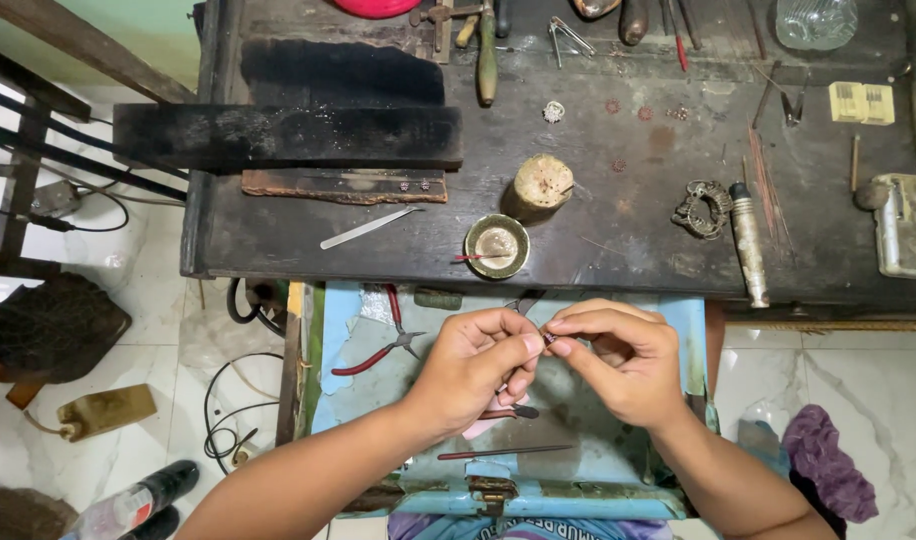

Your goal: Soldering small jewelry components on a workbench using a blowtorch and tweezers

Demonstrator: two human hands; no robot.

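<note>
Left hand (475,362) and right hand (618,358) pinch one tiny dark metal piece (549,339).
Fingertips hide most of it; both hands are closed narrowly around it above the blue tray (598,470).

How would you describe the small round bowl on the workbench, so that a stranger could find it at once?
Start at the dark wooden workbench above the two hands. Near its front edge, just above the left hand, stands a small round brass-coloured bowl, beside a short pale wooden stump. Unlike the stump, it is hollow, with a greenish rim and a thin red stick resting across it.
</note>
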